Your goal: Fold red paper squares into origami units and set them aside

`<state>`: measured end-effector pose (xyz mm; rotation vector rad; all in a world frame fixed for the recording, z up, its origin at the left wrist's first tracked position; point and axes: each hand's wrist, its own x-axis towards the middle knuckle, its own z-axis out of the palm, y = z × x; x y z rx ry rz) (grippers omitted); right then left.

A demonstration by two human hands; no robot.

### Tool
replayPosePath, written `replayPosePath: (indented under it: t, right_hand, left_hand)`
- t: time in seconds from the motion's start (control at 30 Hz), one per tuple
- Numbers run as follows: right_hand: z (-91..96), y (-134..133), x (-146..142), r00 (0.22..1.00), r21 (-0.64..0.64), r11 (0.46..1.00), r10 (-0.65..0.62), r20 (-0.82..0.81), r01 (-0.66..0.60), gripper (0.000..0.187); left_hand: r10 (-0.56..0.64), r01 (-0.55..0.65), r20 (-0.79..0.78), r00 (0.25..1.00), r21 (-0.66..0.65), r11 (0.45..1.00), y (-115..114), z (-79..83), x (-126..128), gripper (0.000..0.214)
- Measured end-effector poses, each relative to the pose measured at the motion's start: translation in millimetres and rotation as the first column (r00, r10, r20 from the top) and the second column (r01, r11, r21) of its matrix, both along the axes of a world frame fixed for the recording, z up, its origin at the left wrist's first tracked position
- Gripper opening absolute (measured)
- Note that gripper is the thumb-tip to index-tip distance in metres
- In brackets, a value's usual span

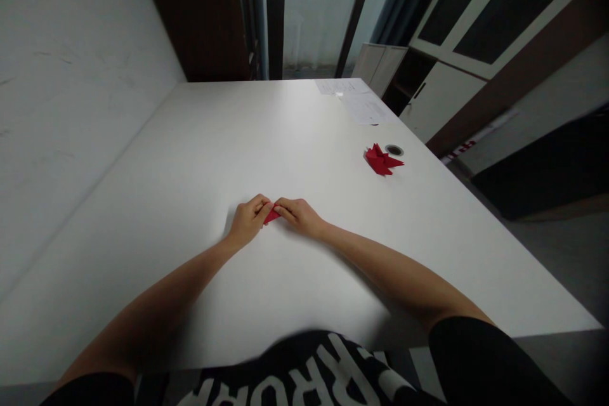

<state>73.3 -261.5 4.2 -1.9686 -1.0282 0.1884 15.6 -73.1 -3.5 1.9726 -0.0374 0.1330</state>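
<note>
The head view shows us a white table [200, 158] filling the middle of the frame. Just below centre, the left hand [247, 221] and the right hand [299, 216] meet, both pinched onto a small red paper piece [271, 216]. Our fingers cover most of it, so we cannot make out its shape. Toward the right of centre lies a folded red paper figure [382, 160], just beside a round table hole [394, 150]. White sheets [361, 104] lie above it.

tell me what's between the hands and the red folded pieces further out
Bare white table, per the head view, up to the red folded pieces. Left hand and right hand pinch a red paper.
</note>
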Motion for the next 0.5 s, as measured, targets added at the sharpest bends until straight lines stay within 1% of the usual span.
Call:
replayPosePath:
  t: [0.07,0.13,0.2,0.3,0.4,0.5]
  right_hand:
    - [-0.5,0.3,0.3,1.0,-0.002,1.0,0.008,0.005,-0.008,0.03]
    - [-1.6,0.5,0.7,1.0,0.01,1.0,-0.02,-0.011,0.02,0.03]
    - [-2.8,0.2,1.5,0.996,0.015,0.997,-0.071,-0.047,0.071,0.032]
    - [-3.8,-1.0,2.8,0.989,-0.002,0.993,-0.12,-0.092,0.12,0.04]
    - [-3.9,-2.1,3.1,0.991,-0.005,0.995,-0.103,-0.088,0.103,0.043]
    - [-6.3,-0.9,2.9,0.985,0.043,0.994,-0.091,-0.145,0.098,0.044]
  left_hand:
    - [-0.02,0.016,0.059,0.998,0.06,0.998,0.9,2.8,0.9,0.029]
    - [-0.028,0.018,0.123,0.992,0.084,0.996,1.6,4.4,2.8,0.029]
    - [-0.007,-0.003,0.162,0.987,0.06,0.998,2.2,4.3,4.7,0.029]
    - [0.054,-0.051,0.158,0.986,-0.024,0.998,3.0,1.7,6.5,0.03]
    - [0.074,-0.063,0.133,0.988,-0.087,0.994,3.1,-1.3,7.0,0.032]
    - [0.07,-0.06,0.113,0.991,-0.092,0.994,2.4,-2.9,8.1,0.033]
